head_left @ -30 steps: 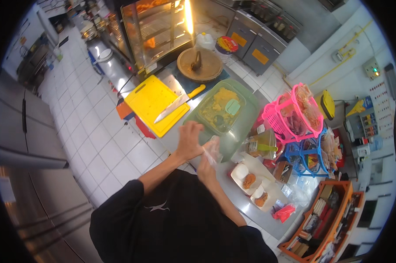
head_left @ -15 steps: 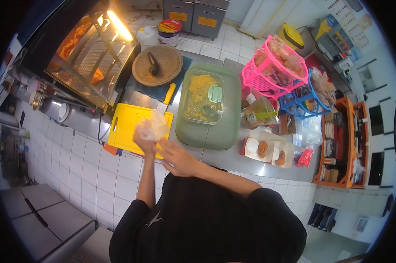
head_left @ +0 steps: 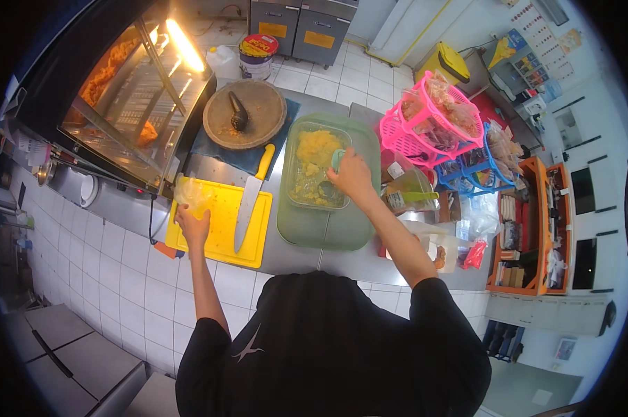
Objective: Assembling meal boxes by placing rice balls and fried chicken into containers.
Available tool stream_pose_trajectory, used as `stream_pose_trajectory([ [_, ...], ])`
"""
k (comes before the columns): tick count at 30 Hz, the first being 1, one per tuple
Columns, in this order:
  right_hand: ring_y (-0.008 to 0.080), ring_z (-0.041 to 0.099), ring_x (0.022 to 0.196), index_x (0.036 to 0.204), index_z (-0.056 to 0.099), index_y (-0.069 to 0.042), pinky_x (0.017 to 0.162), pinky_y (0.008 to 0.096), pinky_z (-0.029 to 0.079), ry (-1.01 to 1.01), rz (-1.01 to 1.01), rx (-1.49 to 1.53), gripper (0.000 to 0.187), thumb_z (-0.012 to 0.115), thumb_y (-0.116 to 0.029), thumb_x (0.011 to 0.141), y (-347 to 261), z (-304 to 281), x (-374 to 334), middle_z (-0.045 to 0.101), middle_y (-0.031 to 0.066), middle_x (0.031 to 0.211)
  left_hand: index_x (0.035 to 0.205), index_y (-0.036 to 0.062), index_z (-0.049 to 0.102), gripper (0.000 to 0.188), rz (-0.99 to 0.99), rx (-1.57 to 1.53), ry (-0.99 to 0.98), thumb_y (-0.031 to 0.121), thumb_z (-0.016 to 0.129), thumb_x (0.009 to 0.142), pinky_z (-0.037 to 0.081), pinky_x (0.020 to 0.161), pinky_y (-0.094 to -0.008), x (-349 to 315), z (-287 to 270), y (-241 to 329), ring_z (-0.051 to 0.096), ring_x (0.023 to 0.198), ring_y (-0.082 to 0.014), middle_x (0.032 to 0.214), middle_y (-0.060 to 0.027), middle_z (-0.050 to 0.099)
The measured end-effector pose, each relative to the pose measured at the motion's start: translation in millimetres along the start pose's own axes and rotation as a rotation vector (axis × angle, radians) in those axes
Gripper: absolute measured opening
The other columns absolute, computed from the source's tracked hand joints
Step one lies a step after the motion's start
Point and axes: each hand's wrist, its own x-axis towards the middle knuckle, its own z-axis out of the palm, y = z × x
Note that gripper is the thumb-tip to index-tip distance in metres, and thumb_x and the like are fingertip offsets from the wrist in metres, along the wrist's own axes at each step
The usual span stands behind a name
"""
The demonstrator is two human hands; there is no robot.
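Note:
My left hand (head_left: 194,226) holds a clear plastic bag (head_left: 191,193) above the left part of a yellow cutting board (head_left: 219,233). My right hand (head_left: 353,175) has its fingers closed on a green handle (head_left: 337,159) at the right side of a clear rectangular container (head_left: 349,200). Yellow crumbly food (head_left: 319,147) lies in that container. A dark round piece (head_left: 326,188) sits among the food below the handle; whether the two are joined I cannot tell. The container stands on a green tray (head_left: 307,233). A knife (head_left: 246,208) with a yellow handle lies across the board's right side.
A stone mortar (head_left: 220,126) with a dark pestle (head_left: 238,112) stands behind the board. At the left is a lit warming cabinet (head_left: 130,104) with fried food. Pink baskets (head_left: 432,149), a blue basket (head_left: 477,174) and an open food box (head_left: 453,254) line the right side.
My hands have moved apart: the left went left with the bag, the right reached over to the container and took hold of the green handle. The knife blade is uncovered.

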Motion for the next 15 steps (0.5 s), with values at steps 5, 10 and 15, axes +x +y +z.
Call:
stream_pose_trajectory([
  [5, 0.0395, 0.068, 0.078, 0.077, 0.067, 0.007, 0.072, 0.0470, 0.055, -0.039, 0.059, -0.045, 0.041, 0.067, -0.034, 0.078, 23.4, 2.7, 22.1, 0.065, 0.0244, 0.074, 0.122, 0.0038, 0.045, 0.050, 0.026, -0.175, -0.033, 0.017, 0.071, 0.082, 0.042, 0.092, -0.0459, -41.9, 10.3, 26.8, 0.048, 0.107, -0.0368, 0.113, -0.0194, 0.045],
  [10, 0.0406, 0.061, 0.104, 0.082, 0.067, 0.007, 0.081, 0.0469, 0.051, -0.116, 0.147, 0.276, 0.046, 0.072, -0.038, 0.075, 49.1, -12.0, 9.5, 0.061, 0.0284, 0.110, 0.111, 0.0024, 0.056, 0.026, 0.016, -0.546, -0.304, 0.012, 0.064, 0.088, 0.048, 0.077, -0.0330, -64.3, 13.1, 52.6, 0.057, 0.089, -0.0229, 0.099, -0.0137, 0.058],
  [15, 0.0367, 0.046, 0.128, 0.117, 0.058, 0.009, 0.101, 0.0449, 0.040, 0.049, -0.151, 0.299, 0.072, 0.082, -0.038, 0.068, 24.0, -86.9, -7.0, 0.043, 0.0277, 0.140, 0.108, 0.0035, 0.060, 0.019, 0.078, -0.603, -0.519, 0.013, 0.061, 0.092, 0.048, 0.074, -0.0297, -66.8, 8.7, 75.7, 0.059, 0.083, -0.0177, 0.098, -0.0093, 0.063],
])
